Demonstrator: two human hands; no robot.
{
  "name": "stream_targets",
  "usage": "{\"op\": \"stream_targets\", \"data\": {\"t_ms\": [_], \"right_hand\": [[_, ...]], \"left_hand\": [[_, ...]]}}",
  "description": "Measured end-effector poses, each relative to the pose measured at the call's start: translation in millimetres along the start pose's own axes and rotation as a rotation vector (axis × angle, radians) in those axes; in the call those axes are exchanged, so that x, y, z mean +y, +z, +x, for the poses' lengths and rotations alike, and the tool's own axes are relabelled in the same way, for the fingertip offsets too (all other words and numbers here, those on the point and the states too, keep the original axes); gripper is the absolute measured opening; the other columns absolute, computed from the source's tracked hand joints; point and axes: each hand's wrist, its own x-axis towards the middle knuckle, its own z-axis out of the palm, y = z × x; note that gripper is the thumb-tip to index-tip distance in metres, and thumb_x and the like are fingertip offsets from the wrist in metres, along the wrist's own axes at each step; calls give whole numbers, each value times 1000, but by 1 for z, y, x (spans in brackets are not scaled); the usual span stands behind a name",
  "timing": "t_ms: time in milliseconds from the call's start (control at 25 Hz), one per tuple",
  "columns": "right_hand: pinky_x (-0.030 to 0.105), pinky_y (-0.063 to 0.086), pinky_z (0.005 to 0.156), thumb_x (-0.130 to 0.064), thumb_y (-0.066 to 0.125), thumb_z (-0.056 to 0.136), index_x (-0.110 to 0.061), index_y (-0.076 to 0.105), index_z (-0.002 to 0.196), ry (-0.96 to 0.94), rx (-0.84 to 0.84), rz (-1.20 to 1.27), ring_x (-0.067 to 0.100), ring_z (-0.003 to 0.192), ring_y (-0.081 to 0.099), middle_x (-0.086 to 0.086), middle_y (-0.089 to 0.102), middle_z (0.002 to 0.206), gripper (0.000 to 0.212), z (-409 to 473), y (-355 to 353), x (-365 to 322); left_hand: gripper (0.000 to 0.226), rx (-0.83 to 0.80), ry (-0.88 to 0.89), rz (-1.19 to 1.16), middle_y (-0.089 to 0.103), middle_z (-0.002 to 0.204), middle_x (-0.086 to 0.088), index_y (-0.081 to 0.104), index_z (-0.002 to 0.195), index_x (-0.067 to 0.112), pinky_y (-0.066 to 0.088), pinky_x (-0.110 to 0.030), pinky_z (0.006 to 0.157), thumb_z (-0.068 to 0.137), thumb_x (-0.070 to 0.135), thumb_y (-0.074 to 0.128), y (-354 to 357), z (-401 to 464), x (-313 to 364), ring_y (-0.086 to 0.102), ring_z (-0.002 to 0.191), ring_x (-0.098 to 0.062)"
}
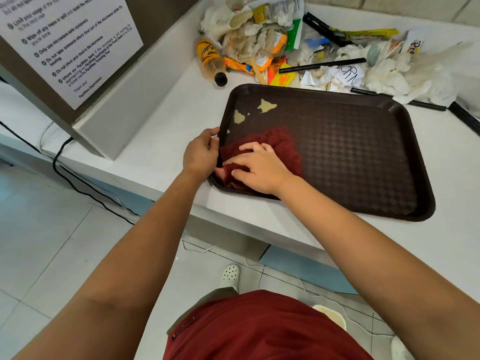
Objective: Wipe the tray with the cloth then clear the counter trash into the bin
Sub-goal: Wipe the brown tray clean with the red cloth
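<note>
At a white counter (161, 141) beside a posted microwave notice (70, 45), a person wipes a dark brown tray (363, 157) with a maroon cloth (280, 144). The right hand (259, 168) lies on the bunched cloth at the tray's near left corner, fingers curled into the fabric and pressing it down, while the left hand (201, 154) grips the tray's left rim, thumb over the edge, apparently to steady it.

The wiping step looks to be under way and unfinished: pale yellowish spills (267, 105) sit on the tray floor just beyond the cloth, toward the far left corner. The next move likely calls for pushing the cloth away from the body over those patches, with the rim held firm so the tray does not slide toward the litter.

Behind the tray, the counter trash (285, 40) lies heaped against the wall: crumpled tissues, wrappers, black straws and a toppled bottle (211, 62) with a dark cap, its end near the tray's far rim. None of it appears to have been cleared.

No bin shows anywhere in view. How much of the cloth is folded under the right hand cannot be made out, and the left fingertips are hidden behind the rim. The pile's far edge is cut off at the top of the view.
</note>
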Motion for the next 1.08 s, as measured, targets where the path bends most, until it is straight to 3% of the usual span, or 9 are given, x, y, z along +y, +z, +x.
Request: {"op": "stream_targets", "data": {"t_ms": [160, 280, 480, 800, 960, 1080], "right_hand": [[23, 14, 98, -28, 57, 85, -31, 66, 112, -62, 5, 39, 12, 127, 35, 3, 57, 122, 29, -22, -17, 26], [31, 19, 101, -27, 55, 89, -25, 65, 116, 38, 107, -16, 18, 126, 40, 3, 63, 115, 29, -38, -28, 57], [38, 26, 110, -29, 44, 96, -15, 54, 129, 275, 225, -52, 24, 129, 40, 11, 57, 129, 38, -25, -25, 58], [35, 12, 108, -35, 39, 96, -23, 57, 126, 71, -60, 25, 13, 137, 25, 2, 46, 140, 36, 5, 0, -12], [31, 15, 105, -27, 48, 92, -18, 65, 116, 48, -56, 124, 12, 130, 34, 3, 51, 134, 31, -5, -7, -4], [34, 25, 104, -18, 53, 88, -12, 73, 99, -20, 17, 62, 16, 119, 47, 6, 63, 117, 23, -23, -19, 21]], "left_hand": [[33, -2, -8, -23, 66, 106, -5, 54, 126, 23, 49, -40, 92, 97, 27, 40, 0, 0, -2, 61, 99, -23], [33, -3, -8, -15, 66, 109, -5, 53, 128, 23, 49, -39, 94, 98, 27, 39, 0, -1, -2, 61, 100, -23], [34, 27, 0, 38, 65, 113, -4, 51, 128, 23, 49, -35, 91, 98, 28, 37, 3, -2, 0, 60, 101, -23], [30, 8, -3, 6, 67, 95, -9, 54, 123, 19, 51, -38, 85, 97, 22, 39, 0, 1, 2, 63, 87, -27], [29, 13, -10, -28, 67, 93, -4, 56, 120, 22, 52, -40, 86, 96, 24, 40, -1, 1, 1, 63, 88, -24], [29, 8, -10, -28, 64, 92, -1, 56, 121, 21, 52, -38, 88, 97, 26, 40, -1, 0, 0, 62, 90, -23]]}}
